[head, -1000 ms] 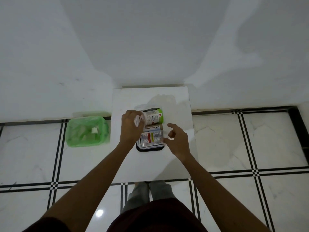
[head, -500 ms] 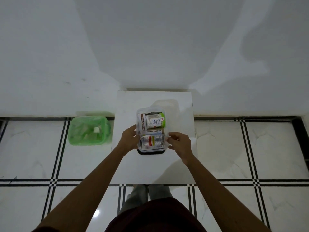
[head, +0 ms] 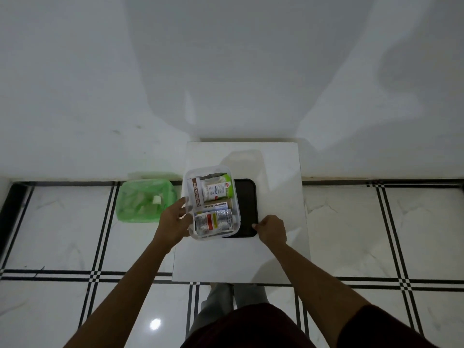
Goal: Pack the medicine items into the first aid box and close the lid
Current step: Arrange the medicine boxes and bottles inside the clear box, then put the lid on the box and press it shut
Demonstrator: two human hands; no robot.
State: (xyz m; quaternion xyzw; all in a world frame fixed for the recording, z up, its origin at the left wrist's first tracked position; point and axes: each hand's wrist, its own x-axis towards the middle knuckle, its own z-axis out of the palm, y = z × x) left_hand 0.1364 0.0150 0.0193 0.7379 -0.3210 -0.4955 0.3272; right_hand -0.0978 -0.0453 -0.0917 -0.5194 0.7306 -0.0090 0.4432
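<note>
- White table carries the black lid
- Clear first aid box, packed with medicine items, overlaps the lid's 9 o'clock side
- Left hand grasps the box's 9 o'clock wall
- Right hand pinches the lid's 5 o'clock corner

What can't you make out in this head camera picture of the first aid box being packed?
- Black lid: left part hidden under the clear box.
- Lower items in the box: covered by the top packets.
- Green bag contents: blurred by plastic.
- Small print on labels: too small.
</note>
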